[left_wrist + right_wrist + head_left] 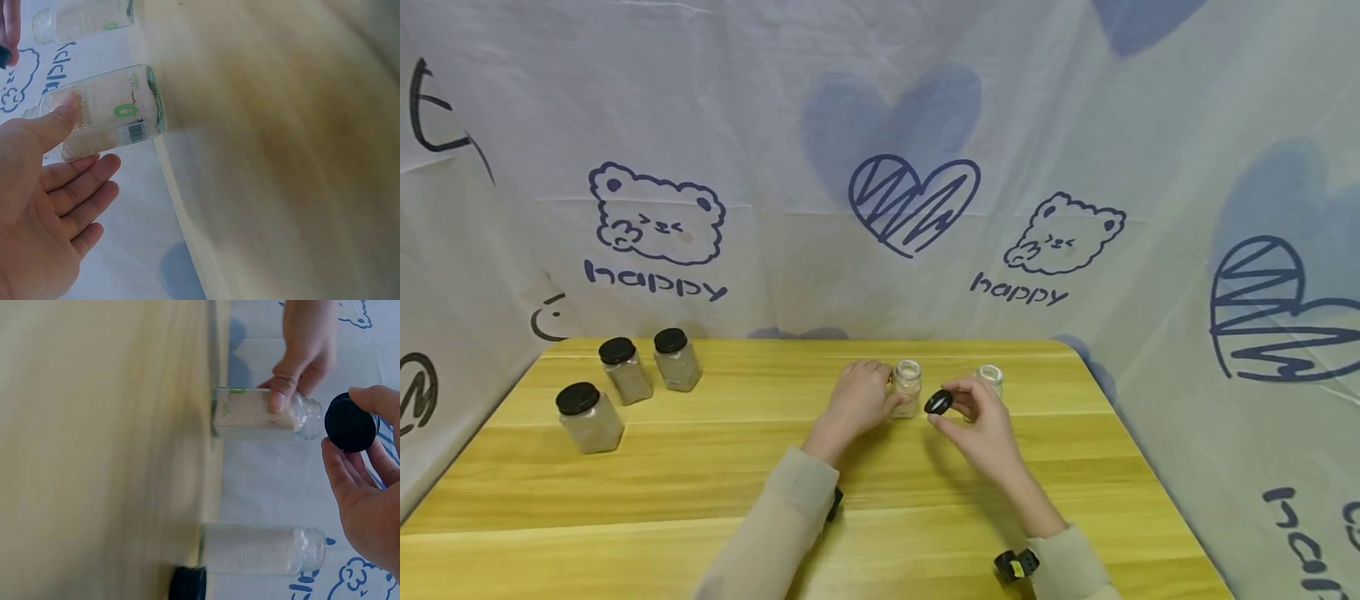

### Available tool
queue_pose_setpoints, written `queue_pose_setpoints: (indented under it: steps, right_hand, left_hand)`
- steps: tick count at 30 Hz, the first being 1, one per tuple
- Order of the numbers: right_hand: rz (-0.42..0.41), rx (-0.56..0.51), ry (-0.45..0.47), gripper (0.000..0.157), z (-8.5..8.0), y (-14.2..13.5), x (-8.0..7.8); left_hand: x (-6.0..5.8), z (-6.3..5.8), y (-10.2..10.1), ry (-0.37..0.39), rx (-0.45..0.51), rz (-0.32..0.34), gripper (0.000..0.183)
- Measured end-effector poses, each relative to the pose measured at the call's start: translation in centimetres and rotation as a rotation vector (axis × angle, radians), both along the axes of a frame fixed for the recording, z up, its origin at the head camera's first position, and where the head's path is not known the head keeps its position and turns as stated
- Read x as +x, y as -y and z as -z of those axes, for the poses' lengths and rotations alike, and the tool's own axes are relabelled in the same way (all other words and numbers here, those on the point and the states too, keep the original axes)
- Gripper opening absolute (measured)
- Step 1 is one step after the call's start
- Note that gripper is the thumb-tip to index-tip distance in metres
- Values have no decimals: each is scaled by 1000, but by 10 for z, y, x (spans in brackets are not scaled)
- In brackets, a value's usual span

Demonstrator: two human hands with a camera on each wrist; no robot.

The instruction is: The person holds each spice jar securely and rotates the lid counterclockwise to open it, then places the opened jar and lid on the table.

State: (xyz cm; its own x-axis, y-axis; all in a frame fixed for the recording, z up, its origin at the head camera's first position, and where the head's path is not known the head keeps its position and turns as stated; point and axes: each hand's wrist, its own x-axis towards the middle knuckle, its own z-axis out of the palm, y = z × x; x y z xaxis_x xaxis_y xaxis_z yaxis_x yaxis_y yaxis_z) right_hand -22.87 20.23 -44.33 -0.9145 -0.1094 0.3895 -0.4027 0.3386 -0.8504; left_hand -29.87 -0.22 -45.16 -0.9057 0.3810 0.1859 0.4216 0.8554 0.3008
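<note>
Right hand (pixel 981 421) pinches the black lid (pixel 937 403), seemingly just beside the open jar (pixel 907 387).

Three black-lidded jars stand near the counter's (pixel 700 467) 10 o'clock corner: one (pixel 590 417) at the front, one (pixel 624 370) behind it, one (pixel 677 359) just to its right. A white cloth (pixel 880 125) printed with blue bears, hearts and "happy" hangs behind the counter from 9 to 3 o'clock.

Black cap (pixel 937 402), yellow wood-grain table (pixel 715 467)
</note>
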Motion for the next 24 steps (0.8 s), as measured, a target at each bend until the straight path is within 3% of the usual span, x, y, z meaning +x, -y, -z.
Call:
queue_pose_setpoints:
  steps: [7,12,24]
  right_hand:
    - [-57,96,78,35,10,-8,7]
    - [-98,191,51,28,19,-11,8]
    - [-129,596,36,25,30,-14,8]
  left_hand:
    - [-6,-1,-10,10,-19,15,46]
    - [-10,-3,-17,18,-50,25,48]
    - [-14,-3,-29,15,-103,47,58]
